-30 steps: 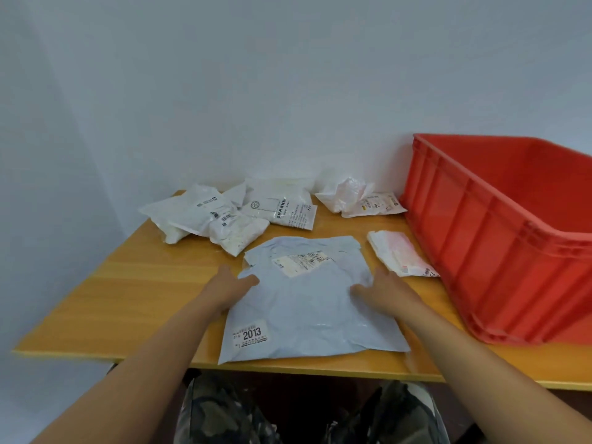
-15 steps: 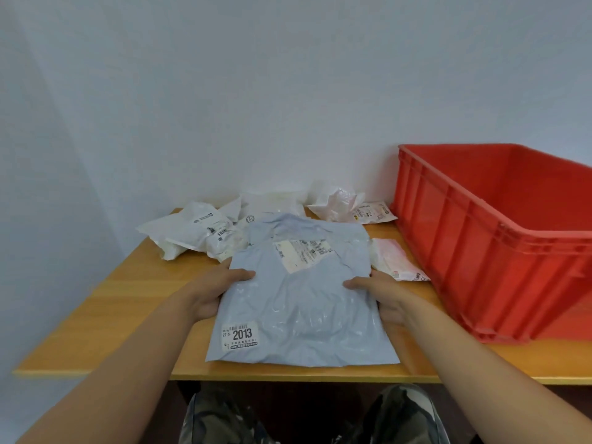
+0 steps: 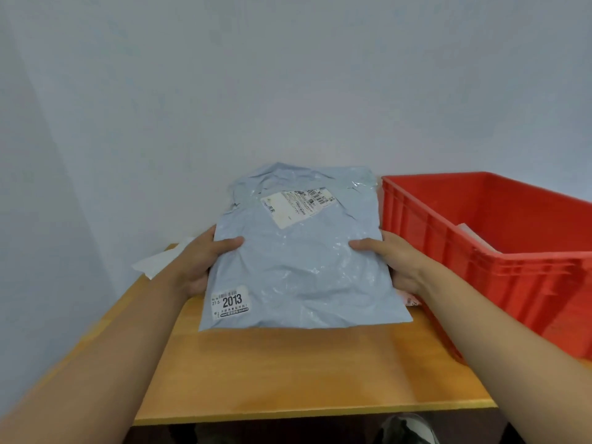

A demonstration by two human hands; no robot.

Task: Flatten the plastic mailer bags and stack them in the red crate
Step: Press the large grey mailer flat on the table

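Now each hand (image 3: pixel 198 264) (image 3: pixel 395 262) grips the grey mailer bag (image 3: pixel 294 267) above the table (image 3: pixel 288 373).

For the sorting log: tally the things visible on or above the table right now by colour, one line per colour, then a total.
Pale blue: 1, the blue mailer bag held up by both hands
White: 2, a white bag behind the left forearm, a white item inside the crate
Pink: 1, a pink bag edge under the right hand
Red: 1, the red crate
Total: 5
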